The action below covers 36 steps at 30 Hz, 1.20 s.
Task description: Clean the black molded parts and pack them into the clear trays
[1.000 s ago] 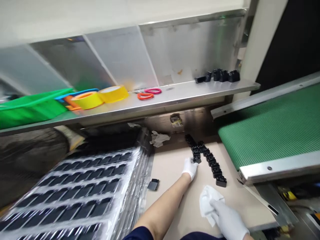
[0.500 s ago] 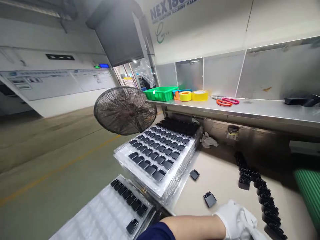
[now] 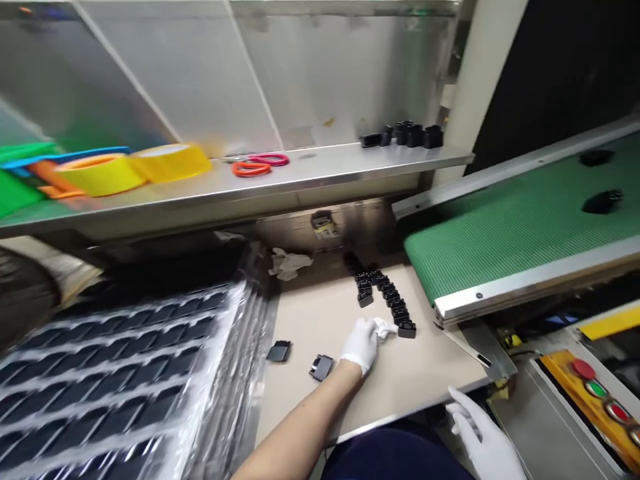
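Note:
My left hand (image 3: 361, 343), in a white glove, rests on the beige tabletop (image 3: 305, 307) with its fingers closed round a crumpled white cloth (image 3: 385, 330). Just right of the cloth ends a row of black parts (image 3: 397, 307), and a shorter row (image 3: 364, 290) stands beside it. Two loose black parts, one at the left (image 3: 279, 351) and one nearer my wrist (image 3: 321, 367), lie on the tabletop. My right hand (image 3: 475, 427), also gloved in white, hangs past the table's front edge, its fingers apart and nothing in them.
Stacked trays (image 3: 220, 353) of black parts fill the left. A green conveyor belt (image 3: 525, 233) carries dark parts at the right, above a button panel (image 3: 595, 393). Tape rolls (image 3: 170, 162) and scissors (image 3: 253, 168) lie on the metal shelf (image 3: 320, 170). A white knife-like tool (image 3: 463, 345) lies at the table's right.
The view has swung right, bringing the conveyor, button panel and my right hand into sight. The fan has mostly left the picture at the left.

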### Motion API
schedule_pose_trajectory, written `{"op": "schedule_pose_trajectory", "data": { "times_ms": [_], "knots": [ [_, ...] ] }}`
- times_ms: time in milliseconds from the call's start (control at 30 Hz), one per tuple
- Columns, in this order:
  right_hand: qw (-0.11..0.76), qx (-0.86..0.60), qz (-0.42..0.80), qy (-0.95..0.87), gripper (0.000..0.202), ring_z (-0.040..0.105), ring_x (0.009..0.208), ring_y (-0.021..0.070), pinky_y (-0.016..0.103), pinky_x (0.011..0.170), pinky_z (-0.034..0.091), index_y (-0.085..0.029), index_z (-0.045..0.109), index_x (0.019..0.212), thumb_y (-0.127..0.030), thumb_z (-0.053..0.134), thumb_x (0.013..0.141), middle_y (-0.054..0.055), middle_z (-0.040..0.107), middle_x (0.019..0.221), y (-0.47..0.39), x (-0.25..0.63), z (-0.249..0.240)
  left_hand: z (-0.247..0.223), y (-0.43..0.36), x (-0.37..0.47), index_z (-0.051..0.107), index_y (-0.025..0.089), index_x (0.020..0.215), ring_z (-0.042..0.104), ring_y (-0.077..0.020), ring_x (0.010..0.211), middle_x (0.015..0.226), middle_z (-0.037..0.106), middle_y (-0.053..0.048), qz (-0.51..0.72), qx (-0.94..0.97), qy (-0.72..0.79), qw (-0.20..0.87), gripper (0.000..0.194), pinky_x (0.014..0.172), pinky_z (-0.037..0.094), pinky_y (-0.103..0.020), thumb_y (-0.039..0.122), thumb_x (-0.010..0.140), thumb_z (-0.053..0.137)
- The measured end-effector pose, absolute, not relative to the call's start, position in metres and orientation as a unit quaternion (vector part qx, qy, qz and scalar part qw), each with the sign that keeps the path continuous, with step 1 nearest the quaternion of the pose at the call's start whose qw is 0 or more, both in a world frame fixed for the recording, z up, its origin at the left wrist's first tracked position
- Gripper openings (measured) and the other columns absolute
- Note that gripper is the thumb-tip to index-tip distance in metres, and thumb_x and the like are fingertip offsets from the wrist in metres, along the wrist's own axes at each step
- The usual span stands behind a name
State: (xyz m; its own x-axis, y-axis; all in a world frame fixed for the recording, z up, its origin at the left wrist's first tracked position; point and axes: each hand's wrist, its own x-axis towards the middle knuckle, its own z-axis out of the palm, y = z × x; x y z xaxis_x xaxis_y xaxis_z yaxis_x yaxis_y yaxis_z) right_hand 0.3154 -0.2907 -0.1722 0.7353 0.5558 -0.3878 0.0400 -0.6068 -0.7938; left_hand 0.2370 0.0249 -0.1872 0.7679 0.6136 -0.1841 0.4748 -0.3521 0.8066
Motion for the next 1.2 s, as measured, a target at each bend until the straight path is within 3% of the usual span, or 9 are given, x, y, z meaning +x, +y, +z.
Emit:
{"op": "schedule_pose_trajectory", "data": {
  "times_ms": [67,167,300,467,533,800,900,1000,1200],
  "knots": [
    [0.415,-0.841,0.317,-0.144,0.057,0.075,0.09,0.0181,0.022,0.083,0.061,-0.029,0.065,0.137,-0.059,0.057,0.089,0.004,0.076,0.114,-0.305,0.308,-0.175,-0.188,0.032,0.237,0.067,0.016,0.106,0.062,-0.0265,0.113,0.122,0.064,-0.013,0.079,0.831,0.35,0.425,0.019,0.104,0.048,-0.05,0.03,0.093,0.063],
    [0.423,-0.851,0.286,-0.125,0.055,0.075,0.09,0.0193,0.022,0.083,0.06,-0.028,0.067,0.134,-0.058,0.058,0.088,0.005,0.077,0.112,-0.32,0.299,-0.177,-0.185,0.03,0.232,0.06,0.016,0.126,0.051,-0.0342,0.133,0.14,0.054,-0.019,0.111,0.843,0.362,0.383,0.038,0.116,0.039,-0.051,0.031,0.092,0.06],
    [0.433,-0.856,0.265,-0.096,0.054,0.074,0.081,0.018,0.022,0.08,0.061,-0.025,0.067,0.133,-0.055,0.055,0.09,0.006,0.078,0.104,-0.33,0.288,-0.177,-0.176,0.013,0.22,0.043,0.014,0.145,0.037,-0.0334,0.146,0.15,0.043,-0.019,0.171,0.859,0.336,0.347,0.053,0.123,0.03,-0.051,0.037,0.098,0.047],
    [0.439,-0.849,0.27,-0.115,0.052,0.073,0.092,0.0197,0.027,0.089,0.059,-0.021,0.065,0.135,-0.049,0.049,0.095,0.008,0.076,0.11,-0.326,0.285,-0.166,-0.177,0.001,0.219,0.06,0.026,0.133,0.059,-0.0308,0.116,0.126,0.062,-0.012,0.102,0.937,0.194,0.27,0.038,0.103,0.049,-0.05,0.028,0.098,0.046],
    [0.441,-0.843,0.273,-0.141,0.051,0.073,0.098,0.021,0.029,0.092,0.059,-0.02,0.065,0.135,-0.045,0.046,0.096,0.01,0.075,0.112,-0.322,0.289,-0.16,-0.182,0.002,0.227,0.067,0.026,0.123,0.061,-0.0321,0.109,0.116,0.065,-0.011,0.055,0.951,0.182,0.244,0.034,0.096,0.052,-0.051,0.026,0.096,0.046],
    [0.449,-0.834,0.252,-0.198,0.045,0.073,0.099,0.0218,0.034,0.094,0.059,-0.022,0.069,0.13,-0.044,0.049,0.096,0.01,0.076,0.113,-0.35,0.33,-0.142,-0.168,-0.003,0.253,0.069,0.023,0.112,0.05,-0.0299,0.133,0.129,0.061,-0.01,0.106,0.945,0.196,0.238,0.028,0.114,0.043,-0.048,0.022,0.093,0.048],
    [0.454,-0.825,0.27,-0.198,0.048,0.073,0.094,0.021,0.031,0.09,0.06,-0.021,0.069,0.13,-0.047,0.05,0.095,0.009,0.077,0.11,-0.372,0.351,-0.142,-0.17,-0.038,0.242,0.067,0.021,0.123,0.056,-0.0305,0.129,0.138,0.06,-0.013,0.121,0.935,0.243,0.228,0.035,0.112,0.046,-0.05,0.025,0.097,0.044],
    [0.436,-0.817,0.307,-0.219,0.05,0.073,0.101,0.0219,0.031,0.093,0.059,-0.021,0.068,0.131,-0.051,0.049,0.096,0.009,0.076,0.114,-0.391,0.373,-0.153,-0.18,-0.083,0.225,0.07,0.022,0.119,0.061,-0.0311,0.122,0.134,0.065,-0.013,0.11,0.926,0.286,0.218,0.033,0.105,0.051,-0.049,0.027,0.095,0.048],
    [0.369,-0.788,0.188,-0.457,0.037,0.067,0.116,0.0262,0.047,0.109,0.05,-0.027,0.075,0.12,-0.04,0.048,0.099,0.007,0.074,0.122,-0.395,0.422,-0.179,-0.187,-0.135,0.193,0.072,0.026,0.115,0.059,-0.0279,0.128,0.133,0.067,-0.008,0.092,0.896,0.39,0.19,0.031,0.111,0.047,-0.045,0.02,0.089,0.056]
  ]
}}
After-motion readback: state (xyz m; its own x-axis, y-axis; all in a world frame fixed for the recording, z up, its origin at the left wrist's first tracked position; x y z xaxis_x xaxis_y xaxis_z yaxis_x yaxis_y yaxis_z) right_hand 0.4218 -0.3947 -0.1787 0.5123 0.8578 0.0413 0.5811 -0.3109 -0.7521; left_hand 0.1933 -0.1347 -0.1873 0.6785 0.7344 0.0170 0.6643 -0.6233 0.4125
